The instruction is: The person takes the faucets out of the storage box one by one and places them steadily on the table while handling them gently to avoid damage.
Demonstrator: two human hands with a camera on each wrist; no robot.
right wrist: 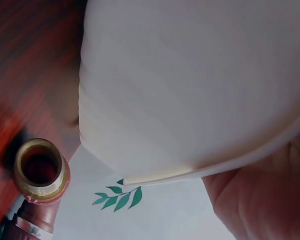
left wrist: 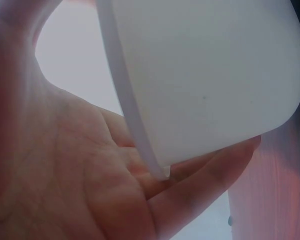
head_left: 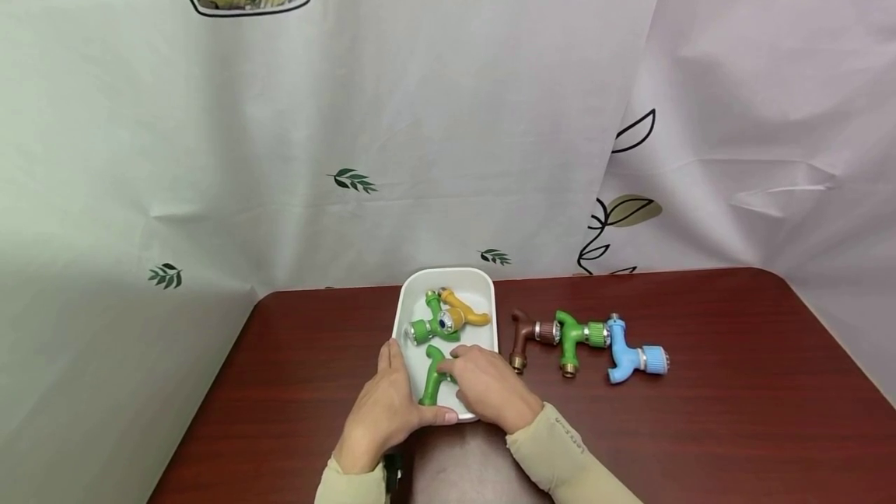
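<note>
A white tray [head_left: 495, 309] stands at the table's front middle. My left hand [head_left: 383, 403] holds its near left corner, thumb along the front rim and fingers along the outer left wall; the left wrist view shows the fingers [left wrist: 205, 185] against the tray's outside. Over the right rim reaches my right hand [head_left: 490, 383], its curled fingers gripping a green faucet [head_left: 432, 379] in the near part of the tray. The faucet's knob end is mostly hidden by that hand. Farther back in the tray, a yellow faucet [head_left: 476, 317] lies partly over another green faucet [head_left: 420, 330].
To the tray's right a brown faucet [head_left: 521, 333], a green faucet [head_left: 572, 337] and a blue faucet [head_left: 623, 352] lie in a row on the red-brown table [head_left: 735, 395]. A white printed cloth [head_left: 448, 138] hangs behind the table's back edge.
</note>
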